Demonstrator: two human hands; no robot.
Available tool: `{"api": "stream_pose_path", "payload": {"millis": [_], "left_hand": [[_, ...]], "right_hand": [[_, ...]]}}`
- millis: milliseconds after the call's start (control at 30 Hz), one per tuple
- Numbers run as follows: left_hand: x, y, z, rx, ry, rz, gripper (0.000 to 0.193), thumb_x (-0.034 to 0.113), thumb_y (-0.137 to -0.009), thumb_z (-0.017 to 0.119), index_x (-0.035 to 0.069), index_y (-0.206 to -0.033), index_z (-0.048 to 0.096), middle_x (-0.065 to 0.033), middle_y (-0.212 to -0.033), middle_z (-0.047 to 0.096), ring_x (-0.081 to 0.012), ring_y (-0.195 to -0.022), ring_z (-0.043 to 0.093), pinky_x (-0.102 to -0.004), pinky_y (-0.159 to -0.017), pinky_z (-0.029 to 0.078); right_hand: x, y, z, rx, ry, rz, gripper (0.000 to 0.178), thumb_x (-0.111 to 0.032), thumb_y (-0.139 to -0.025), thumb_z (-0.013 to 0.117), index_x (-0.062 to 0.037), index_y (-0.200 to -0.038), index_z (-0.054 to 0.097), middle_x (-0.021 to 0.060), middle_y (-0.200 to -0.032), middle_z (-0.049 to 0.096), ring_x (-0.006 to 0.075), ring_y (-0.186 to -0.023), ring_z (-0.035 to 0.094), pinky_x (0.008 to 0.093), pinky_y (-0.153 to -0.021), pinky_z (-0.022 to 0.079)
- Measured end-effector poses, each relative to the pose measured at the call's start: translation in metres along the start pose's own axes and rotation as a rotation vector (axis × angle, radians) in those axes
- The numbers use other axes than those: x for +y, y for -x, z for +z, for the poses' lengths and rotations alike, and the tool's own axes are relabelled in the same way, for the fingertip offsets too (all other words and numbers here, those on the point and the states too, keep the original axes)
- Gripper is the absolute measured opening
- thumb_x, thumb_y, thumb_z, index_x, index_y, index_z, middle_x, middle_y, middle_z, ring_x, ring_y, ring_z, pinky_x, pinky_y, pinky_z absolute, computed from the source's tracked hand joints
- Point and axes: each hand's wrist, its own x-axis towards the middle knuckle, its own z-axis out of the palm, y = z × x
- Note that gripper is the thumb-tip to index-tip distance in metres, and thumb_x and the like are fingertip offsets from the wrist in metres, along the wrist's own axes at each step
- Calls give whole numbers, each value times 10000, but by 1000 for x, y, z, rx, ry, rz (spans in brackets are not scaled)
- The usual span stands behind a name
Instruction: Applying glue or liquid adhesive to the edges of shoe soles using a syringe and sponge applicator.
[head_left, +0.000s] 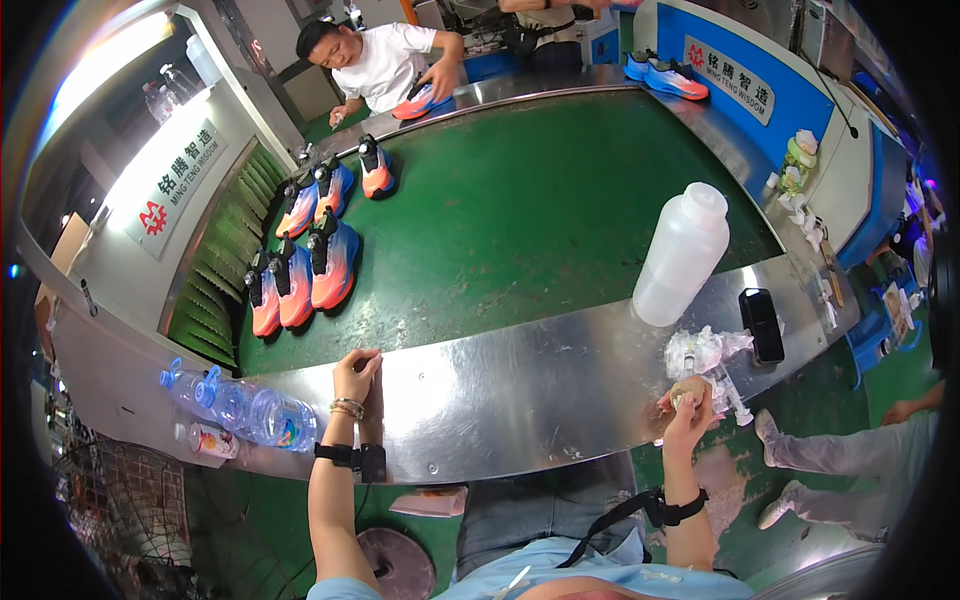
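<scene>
My left hand [355, 376] rests at the inner edge of the metal ledge [500, 390], its fingers curled together with nothing visible in them. Over the right part of the ledge, my right hand [688, 412] is closed on a small beige lump [688, 388] whose kind I cannot make out. Beside that hand lie crumpled white tissues [705, 350] and a white syringe-like tube [738, 405]. A large white plastic bottle [682, 255], partly filled, stands behind them. To the right of the tissues is a black phone [762, 326].
Several orange-and-blue sneakers [334, 262] stand at the left of the green conveyor belt [500, 210]. Water bottles [285, 420] and a small drink bottle [212, 440] lie at the ledge's left. Across the belt a person [385, 70] handles a sneaker [422, 102]. Another pair [668, 78] sits far right.
</scene>
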Motion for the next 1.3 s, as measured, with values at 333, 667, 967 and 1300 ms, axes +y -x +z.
{"api": "stream_pose_path", "payload": {"millis": [333, 667, 967, 1300], "left_hand": [[0, -10, 3, -93, 65, -221, 164, 114, -750, 648, -30, -726, 575, -112, -778, 640, -102, -691, 591, -209, -600, 453], [62, 27, 1, -316, -176, -25, 179, 151, -778, 595, 34, -912, 611, -109, -994, 610, -251, -993, 556, -299, -801, 434], [110, 131, 18, -301, -77, 186, 224, 89, -758, 592, 56, -978, 568, -123, -1159, 516, -280, -1186, 384, -356, -922, 365], [112, 162, 34, -159, -502, 341, 392, 245, -798, 527, 137, -1174, 503, -100, -1288, 398, -278, -1218, 327, -420, -986, 250]], "right_hand": [[-10, 10, -24, 13, 20, 134, 261, -254, -849, 464, -17, -959, 449, 53, -712, 517, 114, -576, 522, 212, -509, 411], [-2, 12, -25, -65, 60, 68, 244, -161, -833, 497, -1, -1007, 438, 67, -778, 516, 123, -626, 534, 220, -555, 436], [-2, 19, -14, -51, 160, -25, 280, -153, -812, 526, 13, -1015, 430, 78, -813, 519, 125, -686, 533, 228, -633, 438], [3, 14, 0, -48, 433, -141, 356, -68, -760, 599, 21, -1057, 423, 99, -906, 528, 167, -773, 539, 267, -739, 431]]}}
